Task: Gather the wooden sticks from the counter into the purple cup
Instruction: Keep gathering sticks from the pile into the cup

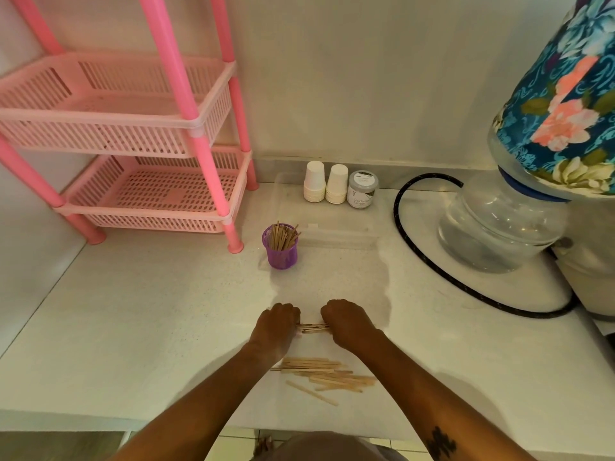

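Note:
A purple mesh cup (281, 252) stands on the white counter with several wooden sticks (282, 236) upright in it. Nearer to me, my left hand (274, 326) and my right hand (349, 322) grip the two ends of a small bundle of sticks (312, 327) lying level just above the counter. Both hands have curled fingers. A loose pile of more sticks (327, 374) lies on the counter between my forearms, close to the front edge.
A pink two-tier plastic rack (139, 128) fills the left back corner. Two stacks of white paper cups (314, 186) and a grey-lidded jar (362, 189) stand by the wall. A black hose (419, 251) curls around a water dispenser bottle (499, 227) on the right.

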The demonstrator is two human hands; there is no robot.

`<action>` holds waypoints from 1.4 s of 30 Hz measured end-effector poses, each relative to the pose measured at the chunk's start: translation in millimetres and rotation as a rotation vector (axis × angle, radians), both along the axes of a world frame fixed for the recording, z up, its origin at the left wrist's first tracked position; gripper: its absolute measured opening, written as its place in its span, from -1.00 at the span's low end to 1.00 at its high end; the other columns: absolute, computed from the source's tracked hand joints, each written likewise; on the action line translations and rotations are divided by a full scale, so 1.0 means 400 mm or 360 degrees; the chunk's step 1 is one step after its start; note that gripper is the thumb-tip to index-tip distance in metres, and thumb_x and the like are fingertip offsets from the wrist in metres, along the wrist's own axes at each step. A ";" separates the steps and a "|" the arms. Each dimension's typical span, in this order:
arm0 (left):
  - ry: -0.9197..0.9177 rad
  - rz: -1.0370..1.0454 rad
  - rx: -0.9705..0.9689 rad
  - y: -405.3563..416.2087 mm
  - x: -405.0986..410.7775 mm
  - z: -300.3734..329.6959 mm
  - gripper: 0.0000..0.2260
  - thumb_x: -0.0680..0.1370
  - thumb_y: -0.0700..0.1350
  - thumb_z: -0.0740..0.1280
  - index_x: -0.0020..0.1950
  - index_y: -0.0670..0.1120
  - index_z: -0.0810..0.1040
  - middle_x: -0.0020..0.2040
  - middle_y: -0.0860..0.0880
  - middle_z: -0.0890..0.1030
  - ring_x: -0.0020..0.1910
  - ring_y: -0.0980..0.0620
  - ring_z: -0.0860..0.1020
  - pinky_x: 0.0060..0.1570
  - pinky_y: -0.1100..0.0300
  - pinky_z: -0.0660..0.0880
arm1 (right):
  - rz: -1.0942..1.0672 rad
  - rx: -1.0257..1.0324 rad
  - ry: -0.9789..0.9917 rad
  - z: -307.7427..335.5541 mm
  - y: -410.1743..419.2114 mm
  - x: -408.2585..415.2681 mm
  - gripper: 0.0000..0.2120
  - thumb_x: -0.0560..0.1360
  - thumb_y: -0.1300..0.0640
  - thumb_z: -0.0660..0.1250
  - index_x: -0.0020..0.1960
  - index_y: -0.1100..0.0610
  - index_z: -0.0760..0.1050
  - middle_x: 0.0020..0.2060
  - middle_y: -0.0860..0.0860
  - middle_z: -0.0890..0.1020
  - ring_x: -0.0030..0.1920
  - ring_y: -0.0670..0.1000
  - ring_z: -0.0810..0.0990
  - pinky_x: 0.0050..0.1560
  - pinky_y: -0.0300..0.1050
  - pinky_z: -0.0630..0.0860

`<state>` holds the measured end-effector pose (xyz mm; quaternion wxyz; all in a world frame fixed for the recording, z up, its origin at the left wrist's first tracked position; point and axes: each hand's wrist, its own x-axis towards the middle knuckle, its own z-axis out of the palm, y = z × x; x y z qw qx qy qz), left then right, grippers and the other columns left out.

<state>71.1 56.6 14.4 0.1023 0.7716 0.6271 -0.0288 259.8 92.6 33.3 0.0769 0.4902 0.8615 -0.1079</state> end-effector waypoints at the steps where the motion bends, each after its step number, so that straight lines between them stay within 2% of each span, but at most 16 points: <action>1: 0.0003 0.0000 0.0011 -0.002 0.000 0.000 -0.78 0.64 0.05 0.34 0.19 -0.04 0.54 0.13 -0.01 0.60 0.13 -0.01 0.57 0.10 0.14 0.51 | -0.0011 0.0007 -0.0011 0.001 -0.003 -0.002 -0.87 0.54 0.30 0.34 0.06 0.16 0.59 0.03 0.10 0.63 0.05 0.12 0.63 -0.02 -0.06 0.49; 6: -0.0047 0.0040 0.0056 -0.017 0.001 0.006 -0.79 0.63 0.06 0.35 0.16 -0.03 0.57 0.09 0.01 0.61 0.09 0.01 0.58 0.04 0.16 0.49 | -0.0027 0.0068 -0.0055 -0.009 -0.029 -0.008 -0.82 0.55 0.33 0.32 0.08 0.16 0.63 -0.02 0.08 0.62 -0.01 0.11 0.64 -0.16 -0.10 0.40; 14: -0.0127 0.0079 0.0079 -0.033 -0.012 0.011 -0.84 0.63 0.05 0.34 0.07 -0.01 0.60 0.02 0.03 0.64 0.02 0.01 0.60 0.00 0.16 0.52 | 0.0032 0.0173 -0.0108 -0.007 -0.069 -0.012 -0.82 0.51 0.37 0.30 0.02 0.19 0.62 -0.04 0.10 0.59 -0.01 0.12 0.60 -0.20 -0.04 0.41; 20: -0.0153 0.0099 0.0094 -0.044 -0.044 0.010 -0.86 0.62 0.04 0.36 0.05 -0.01 0.60 -0.01 0.01 0.63 0.00 -0.01 0.60 -0.04 0.14 0.52 | 0.0058 0.0199 -0.0114 -0.006 -0.081 0.001 -0.81 0.49 0.39 0.30 0.01 0.19 0.60 -0.04 0.09 0.58 -0.02 0.09 0.59 -0.23 -0.07 0.40; 24: -0.0197 0.0103 0.0122 -0.052 -0.070 0.010 -0.85 0.61 0.00 0.37 0.05 -0.06 0.61 -0.02 -0.05 0.63 -0.03 -0.07 0.61 -0.06 0.09 0.52 | 0.0031 0.0198 -0.0082 -0.001 -0.076 0.011 -0.79 0.47 0.39 0.31 0.03 0.18 0.58 -0.02 0.08 0.59 -0.01 0.08 0.58 -0.20 -0.08 0.43; 28: -0.0159 0.0037 0.0157 -0.058 -0.079 0.008 -0.86 0.63 -0.07 0.33 0.07 -0.13 0.59 0.00 -0.11 0.63 -0.01 -0.14 0.60 -0.02 0.00 0.56 | -0.0002 0.0211 -0.0076 0.001 -0.076 0.015 -0.77 0.48 0.40 0.30 0.07 0.18 0.56 0.00 0.08 0.60 0.00 0.08 0.58 -0.20 -0.10 0.38; 33: -0.0150 -0.0003 0.0173 -0.065 -0.088 0.003 -0.84 0.64 -0.07 0.28 0.10 -0.12 0.58 0.01 -0.10 0.63 0.01 -0.13 0.58 -0.01 0.01 0.52 | -0.0043 0.0201 -0.0074 0.002 -0.079 0.016 -0.74 0.48 0.42 0.30 0.11 0.18 0.53 0.04 0.08 0.59 0.04 0.08 0.57 -0.16 -0.09 0.43; 39: -0.0210 0.0133 0.0106 -0.063 -0.104 0.012 -0.88 0.63 -0.06 0.31 0.06 -0.08 0.59 -0.01 -0.05 0.63 0.01 -0.08 0.59 -0.05 0.08 0.51 | -0.0051 0.0180 -0.0096 0.013 -0.072 0.034 -0.72 0.52 0.40 0.27 0.19 0.18 0.50 0.10 0.08 0.57 0.10 0.07 0.57 -0.05 -0.06 0.53; 42: -0.0310 0.0295 0.0067 -0.060 -0.103 0.019 -0.92 0.61 -0.12 0.32 0.02 -0.07 0.61 -0.04 -0.05 0.65 -0.02 -0.08 0.61 -0.07 0.10 0.53 | -0.0077 0.0153 -0.0087 0.018 -0.066 0.044 -0.71 0.53 0.39 0.28 0.21 0.17 0.49 0.12 0.08 0.57 0.12 0.07 0.56 -0.03 -0.06 0.55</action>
